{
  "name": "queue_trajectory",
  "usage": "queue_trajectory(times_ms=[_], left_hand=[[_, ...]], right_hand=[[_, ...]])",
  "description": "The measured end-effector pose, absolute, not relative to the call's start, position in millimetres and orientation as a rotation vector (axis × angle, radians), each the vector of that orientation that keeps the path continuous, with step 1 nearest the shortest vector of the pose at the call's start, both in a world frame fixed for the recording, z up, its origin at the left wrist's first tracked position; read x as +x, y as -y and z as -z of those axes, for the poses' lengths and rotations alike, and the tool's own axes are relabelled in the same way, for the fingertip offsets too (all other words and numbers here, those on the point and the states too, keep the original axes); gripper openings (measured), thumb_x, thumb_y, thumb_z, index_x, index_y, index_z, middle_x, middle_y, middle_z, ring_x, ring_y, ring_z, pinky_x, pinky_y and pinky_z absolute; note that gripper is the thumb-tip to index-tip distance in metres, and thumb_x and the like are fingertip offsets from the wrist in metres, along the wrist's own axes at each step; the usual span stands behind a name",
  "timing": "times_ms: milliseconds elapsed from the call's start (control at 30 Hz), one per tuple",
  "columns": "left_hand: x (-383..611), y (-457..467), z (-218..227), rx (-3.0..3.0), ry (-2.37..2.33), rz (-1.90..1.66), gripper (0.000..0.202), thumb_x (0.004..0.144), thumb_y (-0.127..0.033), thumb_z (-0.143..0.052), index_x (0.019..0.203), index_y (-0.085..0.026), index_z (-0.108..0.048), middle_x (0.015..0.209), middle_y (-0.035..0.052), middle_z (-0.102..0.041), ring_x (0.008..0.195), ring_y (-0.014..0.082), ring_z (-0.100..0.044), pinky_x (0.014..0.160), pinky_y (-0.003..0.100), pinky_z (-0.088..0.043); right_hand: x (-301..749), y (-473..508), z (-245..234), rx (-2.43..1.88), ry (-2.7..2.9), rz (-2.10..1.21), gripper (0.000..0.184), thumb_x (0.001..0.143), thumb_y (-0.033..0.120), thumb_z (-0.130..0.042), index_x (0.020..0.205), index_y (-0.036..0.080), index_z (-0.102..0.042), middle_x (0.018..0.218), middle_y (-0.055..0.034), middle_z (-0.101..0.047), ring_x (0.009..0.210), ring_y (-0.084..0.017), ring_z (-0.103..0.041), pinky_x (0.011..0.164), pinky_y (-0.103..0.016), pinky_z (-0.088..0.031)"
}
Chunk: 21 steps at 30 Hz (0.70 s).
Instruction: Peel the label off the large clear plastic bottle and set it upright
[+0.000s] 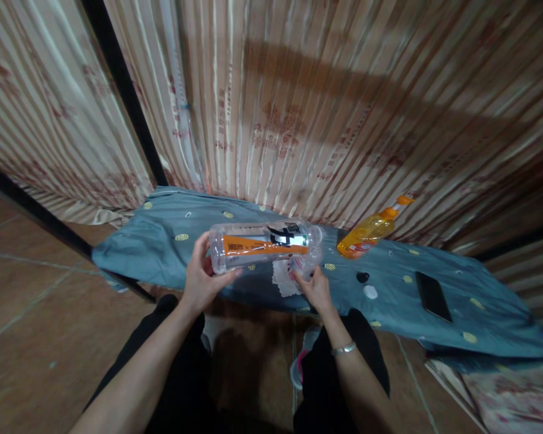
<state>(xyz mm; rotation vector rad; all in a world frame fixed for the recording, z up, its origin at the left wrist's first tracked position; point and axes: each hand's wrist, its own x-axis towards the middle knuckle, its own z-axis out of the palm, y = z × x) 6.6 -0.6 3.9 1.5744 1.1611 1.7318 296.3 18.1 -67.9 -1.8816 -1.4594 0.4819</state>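
A large clear plastic bottle (pixel 262 244) with an orange label lies sideways in front of me, its neck to the right. My left hand (pixel 203 271) is wrapped round its base end. Below the neck, my right hand (pixel 315 286) pinches a thin white tissue (pixel 284 280) that hangs under the bottle. Something see-through with pink marks shows by the right fingertips; I cannot make out what it is. The bottle's neck partly covers this spot.
A yellow dish soap bottle (pixel 366 234) with an orange top stands on the teal cloth-covered bench (pixel 253 289). Right of my hands lie a small black object (pixel 362 277), a white disc (pixel 370 292) and a phone (pixel 433 295). Striped curtains (pixel 289 108) hang behind; a dark pole (pixel 122 84) rises at left.
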Motion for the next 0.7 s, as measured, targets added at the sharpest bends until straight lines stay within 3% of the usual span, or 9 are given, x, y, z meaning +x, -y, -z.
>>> queue_trajectory(times_ms=[367,700], left_hand=[[6.7,-2.9,0.9,1.535,-1.099,-1.737,0.092,0.059,-0.05,-0.092,0.135,-0.018,-0.049,0.129,0.0173,-0.064,0.107,0.0321,-0.072,0.086,0.043,-0.063],[7.3,-1.1,-1.3,1.527,-1.096,-1.748,0.092,0.058,-0.05,-0.093,0.131,-0.015,-0.051,0.126,0.0179,-0.066,0.107,0.0317,-0.072,0.087,0.042,-0.063]], right_hand=[[295.8,-18.5,66.3,-1.845,1.443,-0.496,0.047,0.07,0.052,-0.071,0.101,0.02,-0.059,0.086,-0.0066,-0.073,0.084,-0.03,-0.072,0.078,-0.043,-0.058],[298.2,-19.4,70.4,-1.83,1.449,-0.5,0.041,0.07,0.052,-0.071,0.094,0.022,-0.057,0.086,-0.0085,-0.074,0.087,-0.032,-0.073,0.078,-0.043,-0.058]])
